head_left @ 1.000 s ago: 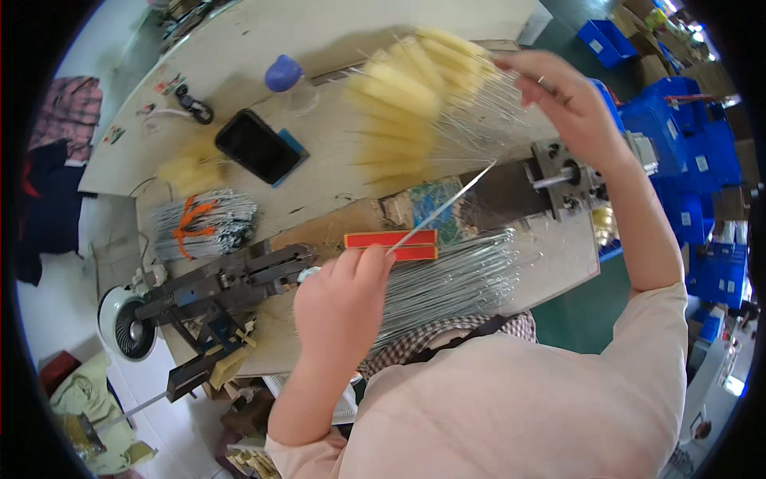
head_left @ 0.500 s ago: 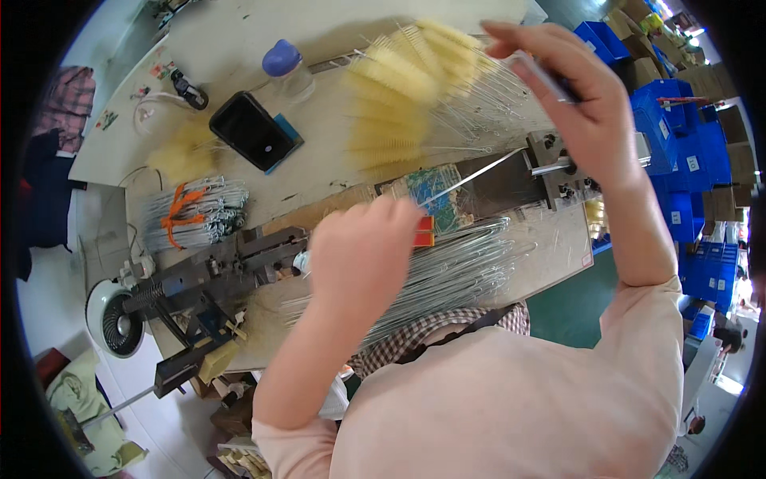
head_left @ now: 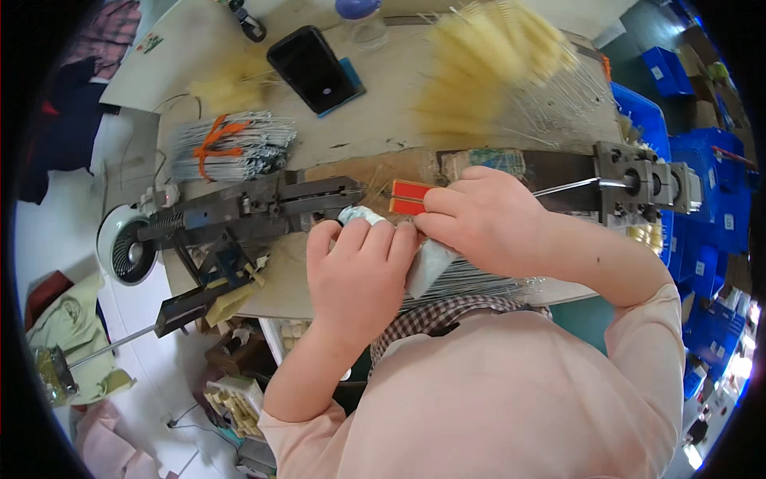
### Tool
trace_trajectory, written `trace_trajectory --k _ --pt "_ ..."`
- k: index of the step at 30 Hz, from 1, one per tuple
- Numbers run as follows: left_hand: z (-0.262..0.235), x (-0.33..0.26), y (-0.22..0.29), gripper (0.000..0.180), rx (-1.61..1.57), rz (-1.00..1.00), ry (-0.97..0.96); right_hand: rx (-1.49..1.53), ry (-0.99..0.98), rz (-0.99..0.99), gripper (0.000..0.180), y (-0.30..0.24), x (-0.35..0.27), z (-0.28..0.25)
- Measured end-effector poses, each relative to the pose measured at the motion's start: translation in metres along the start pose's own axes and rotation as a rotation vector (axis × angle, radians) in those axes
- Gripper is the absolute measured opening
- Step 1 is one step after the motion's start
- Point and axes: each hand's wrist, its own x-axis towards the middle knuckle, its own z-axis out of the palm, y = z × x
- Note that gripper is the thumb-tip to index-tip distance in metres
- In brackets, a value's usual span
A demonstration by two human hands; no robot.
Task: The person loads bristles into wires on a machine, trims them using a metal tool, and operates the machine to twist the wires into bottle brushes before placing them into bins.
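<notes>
My left hand [head_left: 357, 275] is closed, fingers curled over a pale blue-white cloth [head_left: 432, 270], whose other end shows past the fingertips. Close beside it, my right hand [head_left: 488, 219] has its fingers bent and pressed together against the cloth and a red slotted block [head_left: 408, 196]. What lies inside its grip is hidden. From behind the right hand a thin metal wire [head_left: 562, 188] runs to the steel clamp block [head_left: 626, 180] at the right. Left of the block, the dark jaws of a bench fixture [head_left: 319, 194] point toward it.
Yellow bristle brushes [head_left: 487, 72] with wire stems fan out at the back. A black phone [head_left: 315, 70] lies left of them. Wire stems tied with an orange band [head_left: 231, 148] sit at left, above a small fan [head_left: 126, 246]. Loose wires [head_left: 479, 281] lie near me; blue bins [head_left: 702, 168] stand right.
My right hand has come down from the upper right to the red block, beside my left hand. The cloth now shows between both hands. The whole view has shifted.
</notes>
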Motion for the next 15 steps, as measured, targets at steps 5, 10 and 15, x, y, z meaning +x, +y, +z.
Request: trace_trajectory --k 5,10,15 --pt "0.004 0.02 -0.016 0.007 0.029 0.018 0.079 -0.121 0.088 0.029 0.02 0.019 0.002 -0.018" --pt "0.003 0.033 -0.025 0.008 0.027 0.104 0.063 -0.038 0.388 0.364 0.025 0.084 -0.059 -0.095" --pt "-0.001 0.029 -0.027 0.01 -0.08 0.158 0.102 0.079 0.375 0.676 0.025 0.073 -0.099 -0.114"
